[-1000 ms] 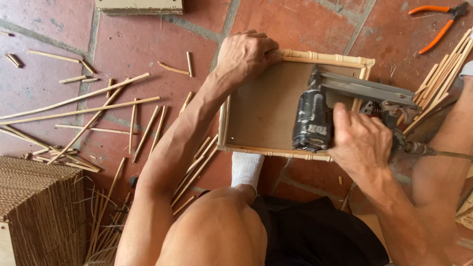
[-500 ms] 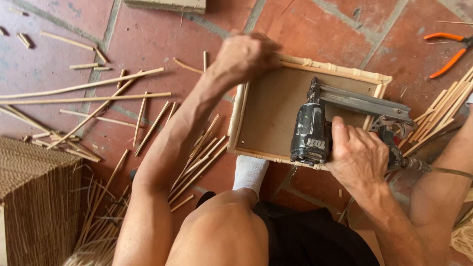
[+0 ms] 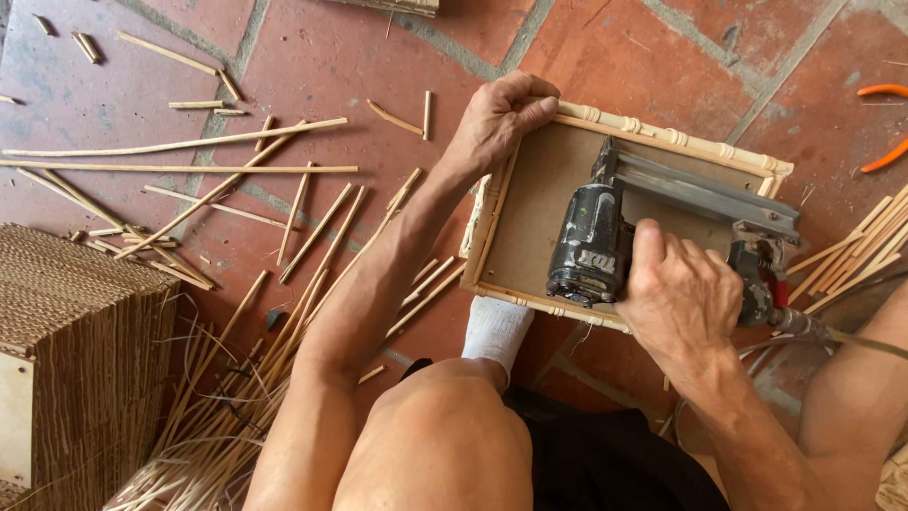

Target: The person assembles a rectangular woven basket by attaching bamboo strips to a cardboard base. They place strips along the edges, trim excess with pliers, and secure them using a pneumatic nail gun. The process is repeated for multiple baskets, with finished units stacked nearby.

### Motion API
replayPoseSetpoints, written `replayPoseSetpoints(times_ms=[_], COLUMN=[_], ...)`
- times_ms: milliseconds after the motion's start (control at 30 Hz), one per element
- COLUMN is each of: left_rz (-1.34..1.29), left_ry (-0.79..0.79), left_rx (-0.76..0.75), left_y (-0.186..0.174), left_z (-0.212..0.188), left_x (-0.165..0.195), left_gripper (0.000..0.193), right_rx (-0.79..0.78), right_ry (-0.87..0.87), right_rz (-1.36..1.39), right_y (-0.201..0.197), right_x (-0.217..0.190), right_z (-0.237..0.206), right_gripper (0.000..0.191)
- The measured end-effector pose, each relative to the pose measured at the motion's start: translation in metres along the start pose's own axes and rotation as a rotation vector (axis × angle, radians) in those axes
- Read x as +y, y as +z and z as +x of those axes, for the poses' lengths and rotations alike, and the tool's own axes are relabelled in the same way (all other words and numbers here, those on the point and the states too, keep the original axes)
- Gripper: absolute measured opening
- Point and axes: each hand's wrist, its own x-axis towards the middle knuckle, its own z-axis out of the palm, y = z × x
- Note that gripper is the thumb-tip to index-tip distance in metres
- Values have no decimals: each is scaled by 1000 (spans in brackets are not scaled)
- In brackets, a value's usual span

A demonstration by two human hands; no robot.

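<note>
A shallow rectangular tray [image 3: 530, 203] with a board bottom and a bamboo-strip rim lies flat on the red tiled floor [image 3: 312, 57], just ahead of the person's white-socked foot [image 3: 494, 328]; the left hand [image 3: 497, 118] has its grip clamped on the tray's upper left corner, fingers curled over the rim; the right hand [image 3: 681, 298] has its grip closed around the handle of a black pneumatic nail gun [image 3: 596, 241], whose nose rests at the tray's near edge, its long grey magazine reaching across the board toward the right; a hose trails off the gun to the right; loose bamboo strips [image 3: 189, 170] lie scattered over the tiles to the left; a woven box [image 3: 76, 312] stands at the left edge; orange-handled pliers [image 3: 884, 118] lie at the far right, well apart from the tray
</note>
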Motion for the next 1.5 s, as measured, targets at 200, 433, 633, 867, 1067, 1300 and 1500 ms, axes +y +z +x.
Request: replayPoseSetpoints(times_ms=[200, 433, 633, 867, 1067, 1300, 1500], left_rz=[-77, -24, -27, -177, -205, -175, -368], left_ry=[41, 129, 65, 149, -328, -267, -441], left_rx=[43, 86, 87, 87, 241, 126, 282], left_y=[6, 5, 6, 8, -16, 13, 28], left_z=[-8, -13, -12, -16, -109, -155, -135], left_x=[-2, 8, 7, -3, -28, -57, 26], left_gripper=[31, 36, 33, 40, 69, 62, 55], right_rx=[57, 65, 32, 86, -38, -394, -356], right_ry=[-98, -116, -88, 151, 589, 512, 540], right_rz=[-16, -19, 18, -45, -170, -126, -8], right_y=[6, -5, -15, -43, 14, 84, 116], right_x=[-19, -42, -43, -14, 6, 7, -14], right_z=[16, 34, 28, -115, -243, -256, -266], right_gripper=[41, 38, 33, 55, 62, 45, 60])
